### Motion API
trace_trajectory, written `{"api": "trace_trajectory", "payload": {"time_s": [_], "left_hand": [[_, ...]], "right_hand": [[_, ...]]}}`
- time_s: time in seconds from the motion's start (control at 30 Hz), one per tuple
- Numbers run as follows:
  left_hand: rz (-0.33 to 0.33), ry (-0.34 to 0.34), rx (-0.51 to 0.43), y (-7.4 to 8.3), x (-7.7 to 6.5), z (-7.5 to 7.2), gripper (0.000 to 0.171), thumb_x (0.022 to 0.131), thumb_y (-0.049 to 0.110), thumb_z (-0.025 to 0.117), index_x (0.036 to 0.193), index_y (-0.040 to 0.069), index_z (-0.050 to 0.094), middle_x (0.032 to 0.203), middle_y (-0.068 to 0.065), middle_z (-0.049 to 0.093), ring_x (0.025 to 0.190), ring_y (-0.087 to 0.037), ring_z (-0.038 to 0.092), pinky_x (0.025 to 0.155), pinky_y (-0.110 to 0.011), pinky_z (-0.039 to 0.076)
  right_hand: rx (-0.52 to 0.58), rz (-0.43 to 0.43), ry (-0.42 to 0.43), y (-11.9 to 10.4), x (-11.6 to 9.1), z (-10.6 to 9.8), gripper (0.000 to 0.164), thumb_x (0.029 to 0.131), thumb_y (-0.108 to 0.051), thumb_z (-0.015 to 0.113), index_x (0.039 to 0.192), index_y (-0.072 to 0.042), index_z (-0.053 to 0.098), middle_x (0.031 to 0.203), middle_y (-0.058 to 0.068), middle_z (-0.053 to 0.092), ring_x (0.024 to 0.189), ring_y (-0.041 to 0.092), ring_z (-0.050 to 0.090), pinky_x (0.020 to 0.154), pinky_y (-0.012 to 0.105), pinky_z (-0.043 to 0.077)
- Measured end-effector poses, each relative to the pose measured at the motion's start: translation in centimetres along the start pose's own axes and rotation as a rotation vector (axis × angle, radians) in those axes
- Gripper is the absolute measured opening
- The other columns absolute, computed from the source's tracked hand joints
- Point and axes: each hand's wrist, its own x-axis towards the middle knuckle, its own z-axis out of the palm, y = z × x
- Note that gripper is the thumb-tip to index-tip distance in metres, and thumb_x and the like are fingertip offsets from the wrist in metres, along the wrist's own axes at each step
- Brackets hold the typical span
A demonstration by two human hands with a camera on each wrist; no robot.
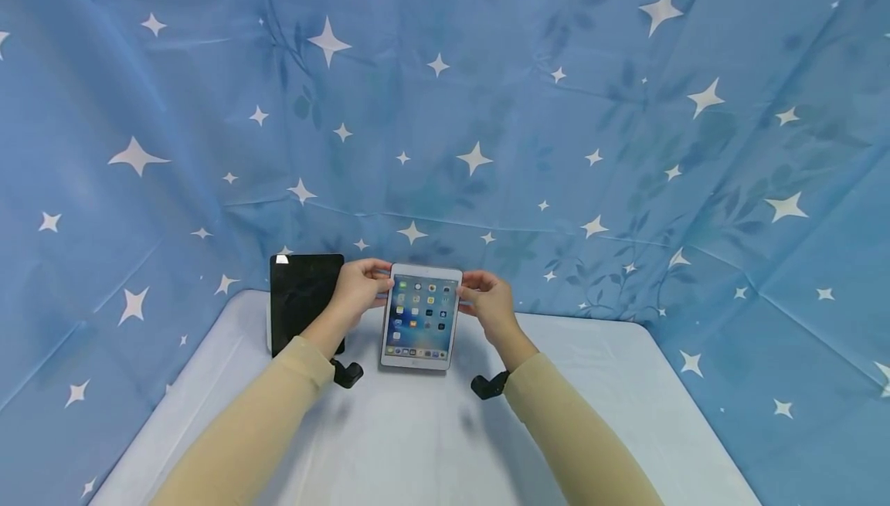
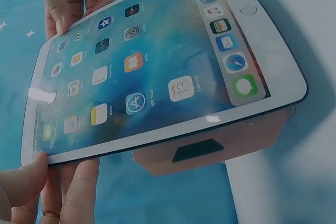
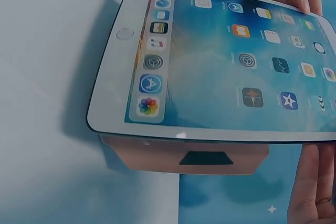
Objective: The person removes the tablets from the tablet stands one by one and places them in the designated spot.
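A white-framed tablet (image 1: 422, 320) with a lit screen of app icons leans back in the middle of the table. My left hand (image 1: 358, 290) pinches its upper left edge, thumb on the front rim and fingers behind. On the opposite edge my right hand (image 1: 489, 303) grips it the same way. Behind the tablet's lower half, in the left wrist view, is a pink block-like piece (image 2: 247, 150) with a dark slot in its side. The right wrist view shows this pink piece (image 3: 152, 155) too; whether it is fixed to the tablet I cannot tell.
A black, dark-screened panel (image 1: 306, 286) stands upright left of the tablet, partly behind my left hand and forearm. White cloth covers the table (image 1: 591, 367). A blue star-patterned curtain (image 1: 445, 120) hangs close behind and along both sides.
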Motion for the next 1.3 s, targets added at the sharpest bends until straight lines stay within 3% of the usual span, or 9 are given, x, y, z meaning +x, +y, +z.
{"api": "trace_trajectory", "payload": {"time_s": [0.4, 0.67, 0.9, 1.1, 1.3], "left_hand": [[-0.030, -0.021, 0.016, -0.9, -0.4, -0.3, 0.029, 0.103, 0.007, 0.072, 0.131, 0.014, 0.074, 0.111, -0.011, 0.071, 0.096, -0.022, 0.076, 0.082, -0.036, 0.069], [-0.046, -0.046, 0.023, -1.3, -0.8, -0.5, 0.031, 0.101, 0.008, 0.074, 0.131, 0.014, 0.074, 0.110, -0.010, 0.070, 0.094, -0.022, 0.075, 0.079, -0.037, 0.069], [-0.048, -0.070, 0.026, -1.8, -1.5, -0.3, 0.030, 0.102, 0.008, 0.073, 0.132, 0.013, 0.073, 0.109, -0.011, 0.074, 0.091, -0.021, 0.073, 0.081, -0.040, 0.069], [-0.052, -0.084, 0.019, -2.7, -1.6, -0.2, 0.029, 0.101, 0.008, 0.073, 0.130, 0.012, 0.073, 0.106, -0.010, 0.074, 0.088, -0.020, 0.072, 0.074, -0.036, 0.069], [-0.055, -0.085, 0.024, -3.6, -2.0, 0.1, 0.028, 0.101, 0.008, 0.073, 0.129, 0.011, 0.073, 0.104, -0.011, 0.073, 0.086, -0.020, 0.071, 0.076, -0.039, 0.069]], "right_hand": [[-0.037, 0.015, -0.039, 0.8, -0.8, -0.5, 0.018, 0.097, -0.003, 0.078, 0.114, -0.010, 0.077, 0.101, 0.006, 0.070, 0.091, 0.021, 0.075, 0.079, 0.039, 0.070], [-0.051, 0.014, -0.061, 1.1, -1.6, -0.6, 0.023, 0.097, -0.001, 0.077, 0.119, -0.005, 0.075, 0.099, 0.005, 0.069, 0.091, 0.026, 0.076, 0.073, 0.035, 0.069], [-0.069, 0.022, -0.056, 1.7, -2.1, -0.9, 0.020, 0.097, 0.000, 0.076, 0.115, -0.008, 0.075, 0.097, 0.006, 0.068, 0.086, 0.020, 0.074, 0.072, 0.035, 0.069], [-0.088, 0.037, -0.065, 2.3, -2.4, -1.2, 0.020, 0.099, -0.002, 0.075, 0.118, -0.007, 0.074, 0.099, 0.007, 0.068, 0.086, 0.019, 0.071, 0.077, 0.041, 0.070], [-0.089, 0.061, -0.076, 2.8, -2.8, -1.4, 0.020, 0.098, -0.001, 0.075, 0.117, -0.006, 0.074, 0.095, 0.006, 0.068, 0.083, 0.017, 0.072, 0.069, 0.034, 0.069]]}}
